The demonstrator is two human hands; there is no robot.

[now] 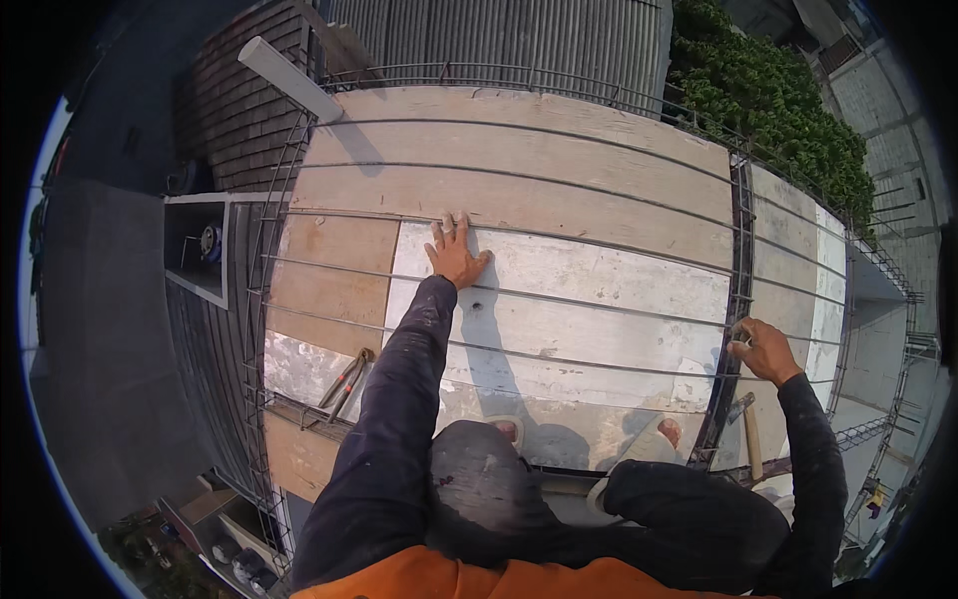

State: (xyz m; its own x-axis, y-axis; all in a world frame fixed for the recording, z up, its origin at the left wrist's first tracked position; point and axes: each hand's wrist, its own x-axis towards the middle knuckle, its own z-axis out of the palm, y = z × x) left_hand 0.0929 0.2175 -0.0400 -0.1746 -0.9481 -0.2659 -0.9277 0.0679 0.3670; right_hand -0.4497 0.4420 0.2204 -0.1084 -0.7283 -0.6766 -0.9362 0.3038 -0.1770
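Note:
My left hand [457, 258] lies with fingers spread on the pale plywood panels [559, 265], its fingertips by a long thin steel rebar [599, 238]. At the right, my right hand [766, 349] is closed beside the dark rebar cage [740, 270] that crosses the panels. Something small and dark shows at its fingers, too unclear to name. Just below that hand a hammer [751, 439] with a wooden handle rests by the cage. A pair of pincers [347, 383] with reddish handles lies on the panels, left of my left forearm.
Several parallel rebars run across the panels. More rebar cages line the left edge [261, 290] and the far edge. A light-coloured pipe [289, 78] sticks up at the far left corner. Beyond are corrugated roofing [499, 40], a tiled roof [225, 120] and a leafy tree [768, 110].

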